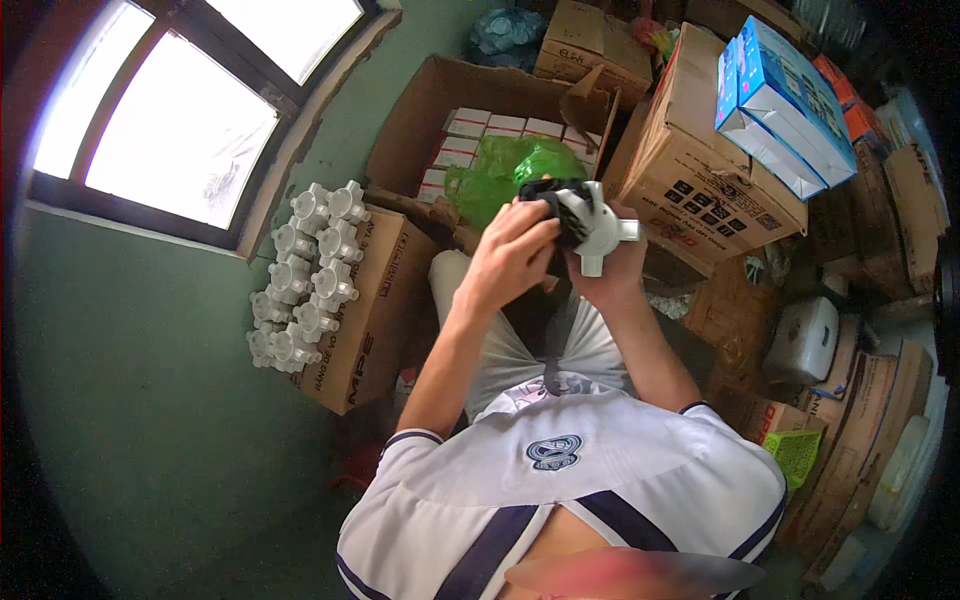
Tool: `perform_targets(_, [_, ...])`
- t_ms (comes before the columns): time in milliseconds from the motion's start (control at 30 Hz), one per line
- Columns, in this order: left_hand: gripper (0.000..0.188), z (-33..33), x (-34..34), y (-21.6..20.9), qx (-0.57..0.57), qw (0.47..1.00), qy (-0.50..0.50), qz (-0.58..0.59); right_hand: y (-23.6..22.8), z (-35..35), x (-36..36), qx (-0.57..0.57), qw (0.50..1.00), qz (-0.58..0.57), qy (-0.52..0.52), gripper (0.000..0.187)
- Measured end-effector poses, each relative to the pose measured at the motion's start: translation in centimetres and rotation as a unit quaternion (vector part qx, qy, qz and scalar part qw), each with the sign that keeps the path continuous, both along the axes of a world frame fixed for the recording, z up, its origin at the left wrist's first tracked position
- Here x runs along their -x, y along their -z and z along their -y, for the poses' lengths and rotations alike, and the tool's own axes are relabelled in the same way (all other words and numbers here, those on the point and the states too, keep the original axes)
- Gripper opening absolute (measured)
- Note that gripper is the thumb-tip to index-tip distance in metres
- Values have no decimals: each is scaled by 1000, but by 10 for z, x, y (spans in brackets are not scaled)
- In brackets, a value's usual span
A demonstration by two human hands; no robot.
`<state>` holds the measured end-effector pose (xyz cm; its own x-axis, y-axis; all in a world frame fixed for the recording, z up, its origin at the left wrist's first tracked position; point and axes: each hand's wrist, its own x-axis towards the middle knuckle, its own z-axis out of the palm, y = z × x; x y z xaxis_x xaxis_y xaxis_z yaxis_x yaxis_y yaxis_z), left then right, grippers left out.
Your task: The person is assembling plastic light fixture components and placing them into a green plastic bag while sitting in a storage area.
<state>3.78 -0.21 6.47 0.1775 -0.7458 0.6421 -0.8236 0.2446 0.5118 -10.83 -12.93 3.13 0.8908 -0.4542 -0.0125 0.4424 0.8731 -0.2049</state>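
In front of me, over my lap, both hands are together at a white round plastic junction box (604, 238) with short tube spouts. My right hand (612, 280) is closed around its lower right side. My left hand (508, 252) is closed, its fingers curled on a black object (568, 212) pressed against the left side of the white piece. The kind of black object cannot be made out. Several similar white junction boxes (315, 270) stand in rows on a cardboard box (368, 318) at the left.
Ahead, an opened carton (410, 120) holds small white boxes (467, 123) and a green plastic bag (500, 180). A larger carton (690, 150) at the right carries blue-and-white boxes (790, 110). Further cartons (850, 440) and a green basket (793, 455) crowd the right side. A window (180, 130) is upper left.
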Motion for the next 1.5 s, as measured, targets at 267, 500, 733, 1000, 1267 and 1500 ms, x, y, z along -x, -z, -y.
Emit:
perform_targets(267, [30, 6, -30, -40, 266, 867, -179, -381, -11, -23, -12, -5, 996, -52, -68, 77])
perform_targets(500, [18, 35, 11, -51, 173, 949, -154, -214, 22, -35, -15, -76, 994, -2, -77, 64])
perform_targets(733, [35, 16, 37, -20, 23, 998, 52, -12, -20, -17, -23, 112, 991, 75, 18, 100])
perform_targets(1000, [31, -10, -5, 3, 83, 993, -82, -5, -15, 13, -10, -73, 967, 208, -127, 76])
perform_targets(1267, [20, 12, 13, -52, 140, 945, -154, -252, -34, -41, -21, -16, 997, -69, 2, 65])
perform_targets(1500, [33, 21, 57, -28, 119, 984, -69, -116, -23, -20, -28, 16, 995, 51, 80, 80])
